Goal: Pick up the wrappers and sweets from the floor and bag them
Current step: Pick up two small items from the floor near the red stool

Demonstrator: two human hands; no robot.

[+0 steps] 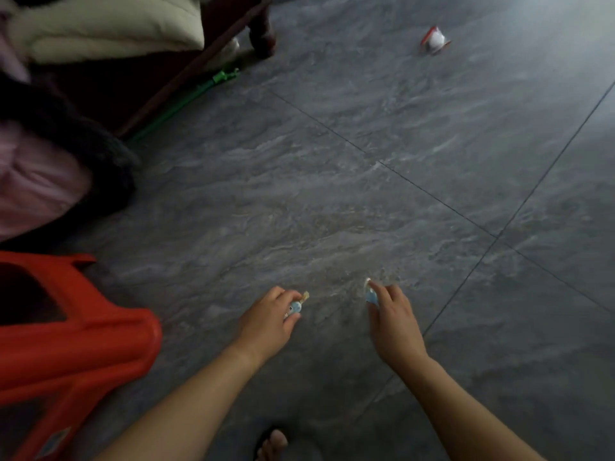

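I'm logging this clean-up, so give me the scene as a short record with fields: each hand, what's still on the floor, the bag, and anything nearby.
left hand: pinches a blue-and-white sweet with a cream twisted end
right hand: pinches a blue wrapper, low over the floor
still on floor: red-and-white wrapper, far ahead on the right
bag: not in view
nearby: red stool at left; green pole beside dark furniture
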